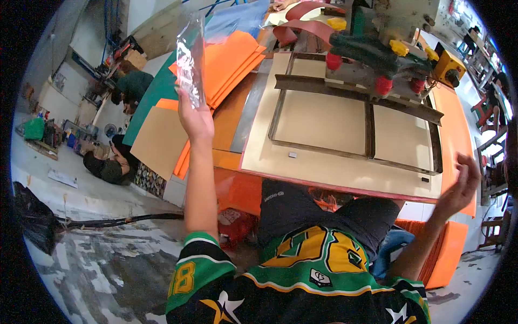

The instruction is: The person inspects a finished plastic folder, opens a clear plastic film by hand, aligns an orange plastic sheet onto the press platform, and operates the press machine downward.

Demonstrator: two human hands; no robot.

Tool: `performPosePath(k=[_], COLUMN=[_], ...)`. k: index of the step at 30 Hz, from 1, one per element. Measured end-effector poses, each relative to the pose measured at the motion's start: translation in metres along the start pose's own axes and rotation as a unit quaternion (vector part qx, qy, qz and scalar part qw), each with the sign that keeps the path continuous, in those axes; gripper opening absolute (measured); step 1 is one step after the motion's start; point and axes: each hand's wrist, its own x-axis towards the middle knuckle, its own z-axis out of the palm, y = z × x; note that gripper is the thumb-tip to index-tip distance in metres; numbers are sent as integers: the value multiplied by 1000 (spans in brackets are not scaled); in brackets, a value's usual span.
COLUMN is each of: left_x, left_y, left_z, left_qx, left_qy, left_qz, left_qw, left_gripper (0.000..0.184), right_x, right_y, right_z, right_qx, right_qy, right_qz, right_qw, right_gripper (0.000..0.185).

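My left hand (195,116) is raised at the left, its fingers closed on the lower end of a clear, shiny plastic strip (190,65) that stands upright. Behind the strip lies a stack of orange sheets (232,62). Off the right side of the work table, my right hand (463,183) hangs in the air with loosely bent fingers and nothing visible in it. Between my hands, a dark metal frame (369,129) with crossbars rests on a cream board (264,154).
A machine head with red knobs (383,85) stands over the frame's far side. A yellow control box (449,69) is at the back right. A tan sheet (159,140) sticks out at the left. More orange sheets (450,254) stand low at the right. Other people are in the background.
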Motion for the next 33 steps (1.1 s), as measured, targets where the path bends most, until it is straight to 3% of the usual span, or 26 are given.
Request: performPosePath(k=[3, 6, 10, 12, 13, 16, 19, 22, 25, 28, 32, 33], left_x=[-22, -53, -89, -106, -115, -124, -128, -131, -132, -136, -138, -139], left_y=[-3, 4, 6, 9, 11, 16, 19, 24, 20, 5, 21, 21], left_z=[10, 38, 56, 57, 55, 67, 75, 77, 70, 51, 87, 89], left_qx=[-30, -68, -118, -85, -83, -24, -66, -39, -58, 21, 32, 34], left_qy=[43, 26, 59, 77, 60, 0, 46, 6, 24, 110, 32, 23], left_qz=[13, 35, 31, 24, -25, -48, -40, -41, -35, -76, 11, 21], left_qw=[999, 997, 991, 993, 994, 999, 996, 998, 997, 991, 999, 999], left_gripper=[58, 58, 56, 58, 59, 66, 63, 62, 65, 67, 62, 61], right_x=[-36, -65, -89, -102, -107, -112, -113, -113, -119, -121, -122, -121], right_y=[-72, -134, -188, -202, -206, -213, -218, -221, -218, -215, -210, -212], right_z=[79, 151, 222, 254, 266, 284, 283, 276, 274, 270, 267, 265], right_qx=[154, 279, 307, 321, 333, 342, 355, 364, 370, 347, 353, 381], right_qy=[-191, -403, -487, -446, -402, -389, -392, -399, -395, -391, -392, -404], right_qz=[18, 32, -3, -20, -37, -19, 7, 29, 36, -6, 24, 80], right_qw=[969, 871, 818, 835, 852, 855, 849, 841, 840, 853, 849, 828], right_gripper=[29, 31, 41, 40, 39, 37, 36, 30, 24, 16, 13, 12])
